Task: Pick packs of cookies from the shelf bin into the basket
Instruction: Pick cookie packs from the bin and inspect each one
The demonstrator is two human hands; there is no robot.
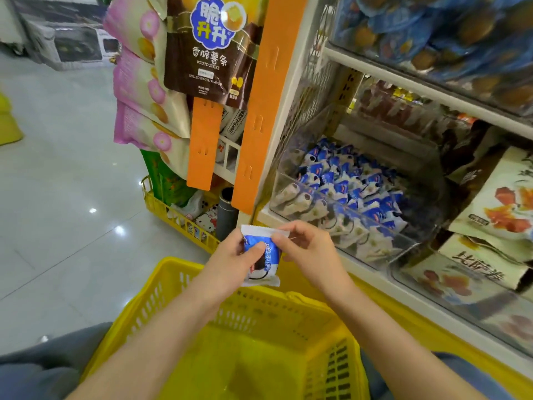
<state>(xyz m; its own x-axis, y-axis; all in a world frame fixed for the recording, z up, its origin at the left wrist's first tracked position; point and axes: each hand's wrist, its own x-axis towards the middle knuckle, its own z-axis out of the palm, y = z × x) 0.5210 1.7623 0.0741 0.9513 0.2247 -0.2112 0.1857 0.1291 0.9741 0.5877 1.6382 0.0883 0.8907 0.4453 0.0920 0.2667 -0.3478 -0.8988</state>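
Hands (230,255) (305,249) pinch cookie pack (264,262) | above basket (173,269) | seemingly empty

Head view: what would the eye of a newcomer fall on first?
First, the blue-and-white cookie pack at centre, held by the left hand and pinched at its top edge by the right hand, above the yellow basket. Next, the clear shelf bin at right, holding many such packs.

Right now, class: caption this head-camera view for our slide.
Left hand and right hand hold a blue-and-white cookie pack over a yellow plastic basket, beside a clear shelf bin.
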